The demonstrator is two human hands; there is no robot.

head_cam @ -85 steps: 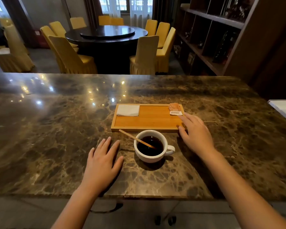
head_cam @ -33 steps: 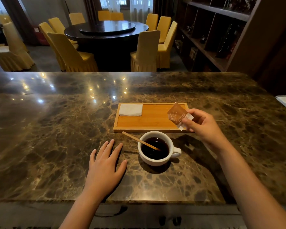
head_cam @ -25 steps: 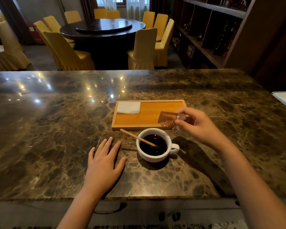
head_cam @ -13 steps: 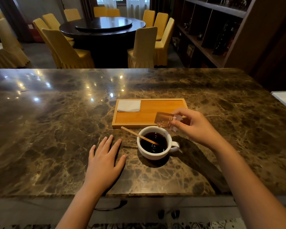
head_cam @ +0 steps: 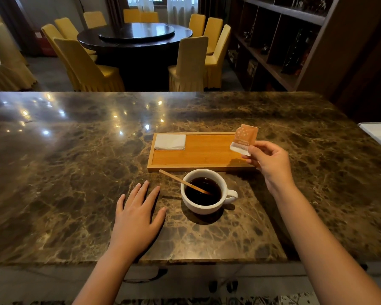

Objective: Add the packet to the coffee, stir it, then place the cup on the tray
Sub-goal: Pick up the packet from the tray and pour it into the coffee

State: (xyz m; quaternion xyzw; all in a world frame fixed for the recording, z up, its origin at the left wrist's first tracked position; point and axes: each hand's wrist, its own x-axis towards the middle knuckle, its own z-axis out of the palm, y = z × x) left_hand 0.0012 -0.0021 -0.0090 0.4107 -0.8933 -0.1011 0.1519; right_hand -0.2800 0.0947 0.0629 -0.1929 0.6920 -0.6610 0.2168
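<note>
A white cup [head_cam: 204, 204] of black coffee stands on the marble counter, handle to the right, with a wooden stir stick [head_cam: 180, 181] leaning in it toward the left. Just behind it lies a wooden tray [head_cam: 204, 154]. My right hand [head_cam: 267, 160] pinches an orange packet [head_cam: 244, 137] by its lower corner and holds it upright over the tray's right end, behind and to the right of the cup. My left hand [head_cam: 138, 219] lies flat on the counter to the left of the cup, fingers spread, holding nothing.
A folded white napkin [head_cam: 170, 142] lies on the tray's left end. The counter's near edge [head_cam: 185, 260] runs below my hands. A white surface [head_cam: 378, 133] sits at the far right. Beyond the counter are a round table with yellow chairs and dark shelving.
My right hand has raised the packet from its tilted position over the cup's rim to upright above the tray's right end. The left hand and cup have stayed put.
</note>
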